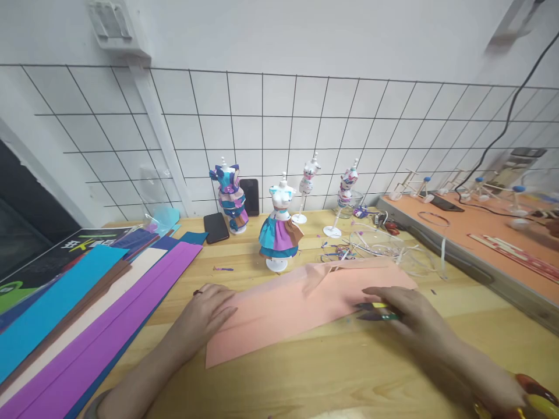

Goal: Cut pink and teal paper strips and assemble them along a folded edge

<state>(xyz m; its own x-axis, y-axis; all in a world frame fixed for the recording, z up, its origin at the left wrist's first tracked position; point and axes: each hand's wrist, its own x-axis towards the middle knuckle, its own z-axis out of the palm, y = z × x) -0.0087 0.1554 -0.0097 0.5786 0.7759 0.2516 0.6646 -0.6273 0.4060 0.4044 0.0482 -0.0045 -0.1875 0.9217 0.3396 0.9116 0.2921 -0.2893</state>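
A long peach sheet of crepe paper (279, 311) lies slantwise on the wooden table, with a raised fold along its far right part. My left hand (209, 314) rests on the sheet's left end, fingers stretched out, a ring on one finger. In my right hand (406, 311), slightly blurred, are small thread snips (371, 313) with dark blades apart and yellow and green parts. Their tips are at the sheet's near right edge; whether they touch it I cannot tell. Just beyond the sheet stands a mini dress form (282, 198) in a blue, purple and brown paper skirt.
Coloured paper strips (131, 314) lie at the left. Behind stand a dressed form (230, 198), two patterned forms (309, 177) (348, 186) and two phones (216, 227) (250, 196). Tangled scraps (375, 244) lie at the back right, beside an orange-topped surface (489, 233).
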